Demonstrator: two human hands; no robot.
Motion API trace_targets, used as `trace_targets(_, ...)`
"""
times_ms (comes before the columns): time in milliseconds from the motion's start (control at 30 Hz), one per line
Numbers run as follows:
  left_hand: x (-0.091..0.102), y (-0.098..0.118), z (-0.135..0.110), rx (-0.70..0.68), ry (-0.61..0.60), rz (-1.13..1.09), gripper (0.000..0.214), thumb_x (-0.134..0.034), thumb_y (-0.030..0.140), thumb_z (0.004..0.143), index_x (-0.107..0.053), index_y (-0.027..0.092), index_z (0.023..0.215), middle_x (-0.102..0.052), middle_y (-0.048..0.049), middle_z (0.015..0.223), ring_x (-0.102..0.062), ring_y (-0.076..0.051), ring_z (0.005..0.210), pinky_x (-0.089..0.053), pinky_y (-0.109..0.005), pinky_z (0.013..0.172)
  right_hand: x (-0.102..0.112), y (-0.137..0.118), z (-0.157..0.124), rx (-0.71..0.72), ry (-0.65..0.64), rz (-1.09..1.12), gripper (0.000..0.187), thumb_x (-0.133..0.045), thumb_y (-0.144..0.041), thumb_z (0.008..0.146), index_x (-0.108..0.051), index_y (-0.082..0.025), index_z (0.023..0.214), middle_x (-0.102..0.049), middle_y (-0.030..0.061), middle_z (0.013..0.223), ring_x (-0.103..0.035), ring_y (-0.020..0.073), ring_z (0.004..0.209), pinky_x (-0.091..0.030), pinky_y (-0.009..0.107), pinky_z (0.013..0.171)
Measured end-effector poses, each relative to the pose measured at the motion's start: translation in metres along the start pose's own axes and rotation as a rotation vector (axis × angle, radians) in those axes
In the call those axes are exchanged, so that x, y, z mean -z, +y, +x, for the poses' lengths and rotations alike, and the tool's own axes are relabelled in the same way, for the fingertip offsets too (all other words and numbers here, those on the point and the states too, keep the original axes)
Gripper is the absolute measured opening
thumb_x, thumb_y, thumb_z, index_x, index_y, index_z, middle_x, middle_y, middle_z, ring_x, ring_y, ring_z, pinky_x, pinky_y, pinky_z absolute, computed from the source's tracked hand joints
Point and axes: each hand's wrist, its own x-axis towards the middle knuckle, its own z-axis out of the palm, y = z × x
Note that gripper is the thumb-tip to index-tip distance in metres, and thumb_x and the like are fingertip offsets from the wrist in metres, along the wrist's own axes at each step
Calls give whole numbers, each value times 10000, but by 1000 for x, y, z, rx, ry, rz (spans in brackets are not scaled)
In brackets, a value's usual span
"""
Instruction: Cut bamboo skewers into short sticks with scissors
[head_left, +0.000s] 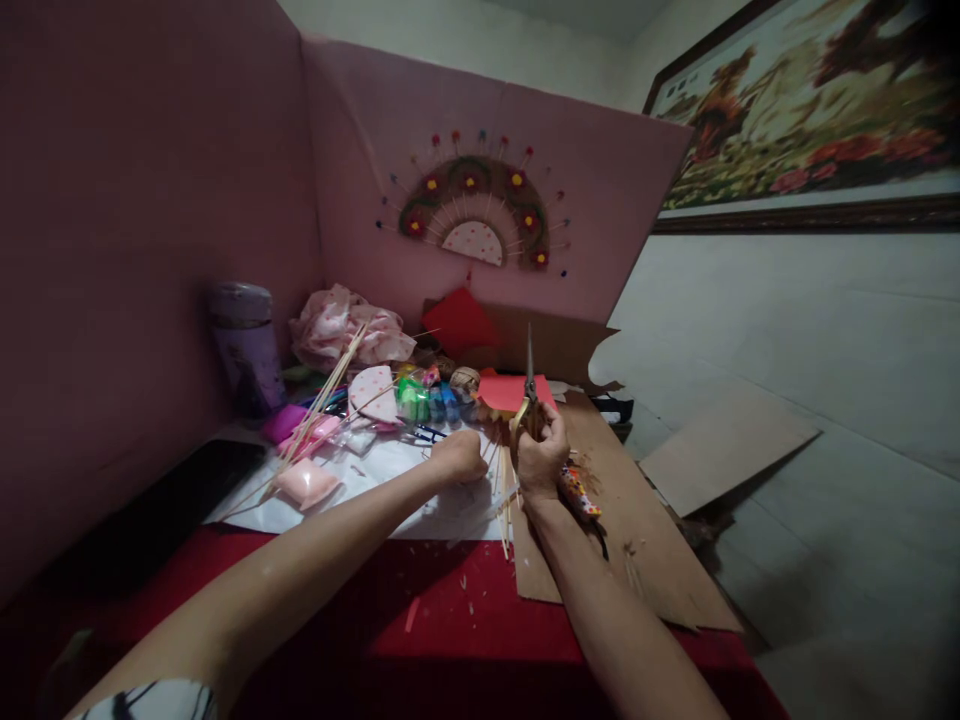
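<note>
My right hand point(544, 460) is closed round the gold handles of a pair of scissors point(530, 385), whose blades point up and away from me. Just to its left, my left hand point(459, 457) is low over the white sheet point(420, 515) with its fingers curled in; what they pinch, if anything, is hidden. Thin wooden sticks point(505, 530) lie between the two hands, at the edge of a cardboard sheet point(637, 540). Beside my right wrist rests a colourful dotted object point(579, 492), partly covered. Red paper point(499, 392) lies behind the scissors.
Pink packets point(307, 483), a bundle of long sticks point(322, 400), a dotted half-round piece point(373, 395) and a purple tumbler point(246, 345) crowd the left. A decorated fan shape point(471, 200) is on the upright pink board point(600, 200). Scraps litter the red cloth point(442, 620).
</note>
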Motion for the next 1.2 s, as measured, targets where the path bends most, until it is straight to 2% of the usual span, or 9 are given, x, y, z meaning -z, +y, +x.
trace_targets(167, 2, -16, 3, 18, -37, -77, 240, -583, 254, 609, -654, 88, 767, -677, -131, 775, -633, -208, 702, -428, -233, 530, 0, 4, 1, 12, 4, 7, 494, -646, -189, 596, -544, -102, 1071, -663, 127, 1009, -641, 214, 911, -490, 368, 837)
trace_targets(333, 5, -33, 0, 15, -20, -124, 153, -589, 213, 577, -645, 96, 658, -638, -84, 644, -596, -193, 643, -396, -234, 513, 0, 6, 1, 18, 11, -2, 504, -647, -187, 597, -542, -105, 1083, -664, 116, 1001, -642, 200, 885, -492, 351, 823)
trace_targets(500, 15, -41, -14, 6, -29, -181, 67, -580, 172, 557, -616, 120, 535, -552, -26, 475, -540, -143, 547, -366, -209, 485, 1, 4, 1, 5, 36, -15, 512, -662, -191, 585, -550, -100, 1076, -671, 112, 971, -645, 197, 858, -498, 339, 800)
trace_targets(733, 25, -48, -24, 16, -33, -283, 108, -532, 134, 561, -577, 118, 465, -445, 10, 362, -428, -97, 391, -301, -204, 403, 2, 1, 2, 20, 52, -53, 521, -665, -186, 575, -551, -100, 1076, -680, 111, 951, -653, 206, 848, -510, 339, 778)
trace_targets(933, 12, -36, -27, -41, -85, -394, 131, -515, 174, 599, -620, 108, 559, -454, 24, 391, -418, -85, 363, -292, -192, 371, 3, 2, 4, 25, 65, -32, 539, -665, -177, 568, -550, -81, 1085, -664, 135, 993, -645, 217, 891, -497, 356, 822)
trace_targets(1067, 0, -21, -27, -44, -84, -389, 81, -537, 141, 555, -605, 114, 520, -459, 24, 378, -425, -89, 362, -281, -192, 363, 3, 3, 4, 30, 66, -36, 533, -664, -173, 570, -555, -81, 1085, -665, 127, 978, -647, 211, 867, -508, 343, 792)
trace_targets(1200, -9, -9, -25, -43, -82, -380, 110, -517, 117, 576, -625, 117, 592, -479, 26, 391, -446, -94, 368, -306, -191, 378, 4, 4, 4, 29, 60, -42, 541, -655, -166, 580, -552, -96, 1107, -670, 108, 959, -647, 197, 839, -512, 332, 771)
